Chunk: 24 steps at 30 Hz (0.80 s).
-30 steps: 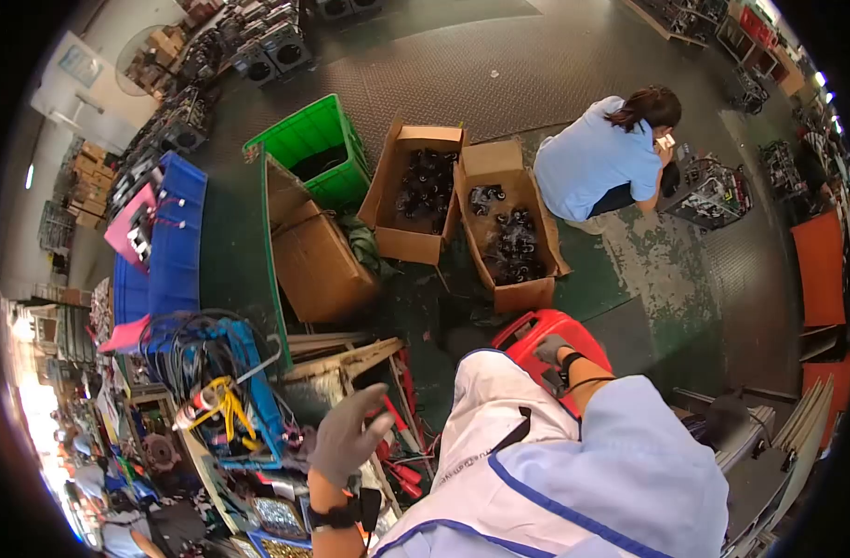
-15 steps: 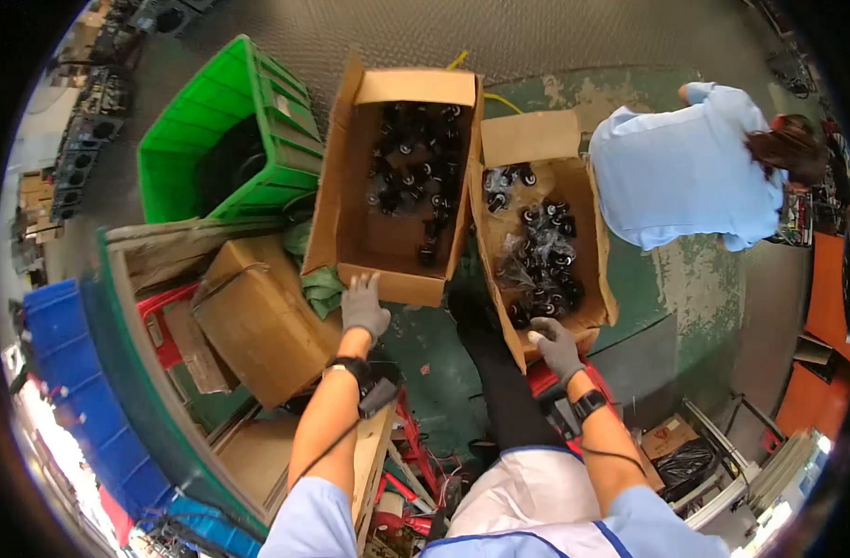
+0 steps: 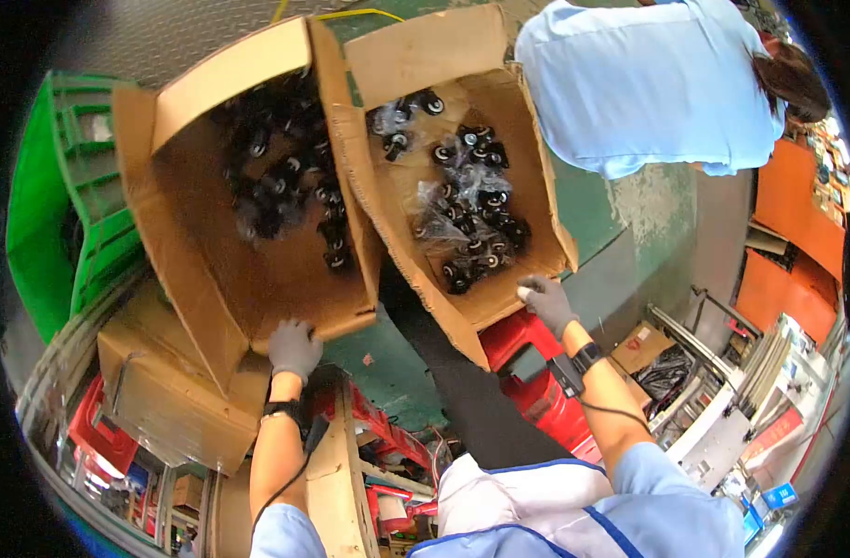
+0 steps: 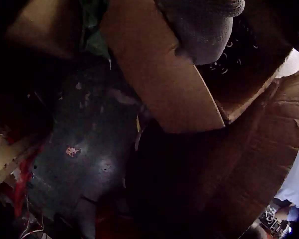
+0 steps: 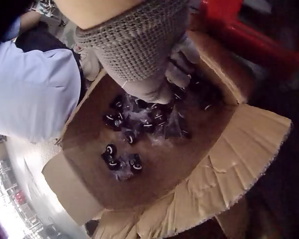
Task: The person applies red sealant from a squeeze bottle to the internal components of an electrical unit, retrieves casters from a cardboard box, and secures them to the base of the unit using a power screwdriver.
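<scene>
In the head view my gloved left hand [image 3: 296, 349] grips the near edge of the left cardboard box [image 3: 192, 270], fingers over the rim. The left wrist view has the grey glove [image 4: 204, 32] across the top of the box's near wall [image 4: 159, 82]. My gloved right hand [image 3: 547, 303] holds the near rim of the right cardboard box [image 3: 532, 200] with curled fingers. Black casters [image 3: 481, 200], some in clear plastic, lie inside the right box. More casters [image 3: 281, 177] fill the far part of the left box.
A red plastic stool [image 3: 546, 400] stands below my right hand. Another person in a light blue shirt [image 3: 643, 84] crouches beyond the right box. At the left are a green crate [image 3: 48, 214] and a closed carton [image 3: 178, 391]. Metal frames and a small carton [image 3: 640, 349] lie at right.
Both hands have come forward to the boxes; the left has gone from beside the stool area to the left box's near edge. My view has moved closer over the boxes.
</scene>
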Motion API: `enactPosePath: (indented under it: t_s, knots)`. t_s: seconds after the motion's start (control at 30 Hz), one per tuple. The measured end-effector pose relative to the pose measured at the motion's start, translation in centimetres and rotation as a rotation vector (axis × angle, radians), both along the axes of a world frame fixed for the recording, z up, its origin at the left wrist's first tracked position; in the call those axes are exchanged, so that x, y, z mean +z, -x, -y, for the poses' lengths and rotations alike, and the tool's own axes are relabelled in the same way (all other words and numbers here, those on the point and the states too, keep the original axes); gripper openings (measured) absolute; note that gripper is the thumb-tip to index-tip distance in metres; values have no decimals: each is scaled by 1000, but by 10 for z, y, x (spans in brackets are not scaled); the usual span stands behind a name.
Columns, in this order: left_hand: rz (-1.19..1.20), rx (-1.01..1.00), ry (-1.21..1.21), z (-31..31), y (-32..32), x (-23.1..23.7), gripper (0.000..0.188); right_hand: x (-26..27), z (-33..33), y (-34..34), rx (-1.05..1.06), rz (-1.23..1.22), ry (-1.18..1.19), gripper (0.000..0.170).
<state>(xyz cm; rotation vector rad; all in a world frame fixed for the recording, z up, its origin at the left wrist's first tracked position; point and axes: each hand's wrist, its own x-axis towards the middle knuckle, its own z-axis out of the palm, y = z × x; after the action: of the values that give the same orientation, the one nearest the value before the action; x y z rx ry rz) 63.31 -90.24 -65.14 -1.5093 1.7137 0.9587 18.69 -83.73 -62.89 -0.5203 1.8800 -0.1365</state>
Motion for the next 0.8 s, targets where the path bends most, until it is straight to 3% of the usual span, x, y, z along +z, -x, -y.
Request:
enactPosePath:
  t_s: [0.03, 0.1, 0.13, 0.17, 0.23, 0.3, 0.33, 0.4, 0.43, 0.47, 0.57, 0.63, 0.7, 0.77, 0.8]
  knots:
    - [7, 13, -72, -7, 2, -1, 33, -6, 6, 4, 138, -37, 54, 35]
    - [42, 0, -138, -1, 13, 1, 35, -11, 30, 6, 182, -76, -6, 38]
    - [108, 105, -245, 12, 21, 3, 39, -18, 44, 9, 242, -106, -60, 40]
    - [175, 211, -356, 21, 26, -2, 42, -40, 47, 16, 241, -106, -65, 40]
    - [183, 214, -451, 25, 16, -38, 48, -82, 46, 26, 312, -213, 89, 49]
    - [-248, 682, -54, 8, 9, -88, 57, -103, 63, 24, 370, -340, 26, 58]
    - [-249, 681, -65, 7, 15, -105, 57, -113, 70, 19, 432, -460, -30, 67]
    - [-264, 1014, -175, 16, 32, -148, 73, -141, 75, 17, 406, -549, -37, 71]
    - [-264, 1025, -180, 18, 43, -169, 73, -157, 77, 19, 380, -636, -37, 76]
    - [-367, 1112, -220, 18, 56, -188, 74, -179, 71, 32, 238, -545, 3, 81]
    - [-629, 1374, -300, 10, 80, -240, 75, -219, 75, 42, 327, -522, 64, 75]
    - [-758, 1548, -306, -15, 66, -260, 76, -242, 70, 53, 324, -212, 119, 88]
    - [-722, 1663, -223, -60, 67, -304, 76, -288, 35, 73, 238, -454, 311, 78]
    - [-774, 1838, -111, -83, 78, -339, 78, -258, 56, 55, 221, -380, 298, 75]
    - [-665, 1525, -152, -42, 83, -285, 76, -242, 62, 48, 201, -333, 269, 71]
